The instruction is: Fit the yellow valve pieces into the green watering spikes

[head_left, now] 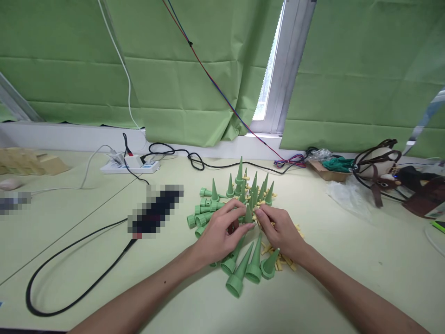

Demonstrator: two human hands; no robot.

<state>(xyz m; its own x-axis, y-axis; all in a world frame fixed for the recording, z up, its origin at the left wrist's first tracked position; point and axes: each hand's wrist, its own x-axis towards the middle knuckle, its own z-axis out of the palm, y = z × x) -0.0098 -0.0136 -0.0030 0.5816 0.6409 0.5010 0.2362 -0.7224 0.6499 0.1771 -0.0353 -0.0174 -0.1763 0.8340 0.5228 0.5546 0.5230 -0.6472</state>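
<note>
Between the thumb and fingers of my left hand (222,229) stands a green plastic cone spike (248,216), point up. My right hand (282,228) is closed in a pinch close against the right side of that cone; a small yellow plastic piece seems to be in its fingertips, mostly hidden. Several more green spikes lie around my hands, including one with a wide ribbed collar (236,282) in front. Behind them, a group of upright spikes (239,172) has small yellow pieces at their sides. Loose yellow pieces (278,260) are scattered under and beside my right hand.
A blurred dark object (158,211) with a looped black cable lies to the left. At the back are a white power strip (130,166) and wires. Clear plastic bags (347,197) and a brown bag (422,195) lie to the right. Green curtains (194,93) hang behind.
</note>
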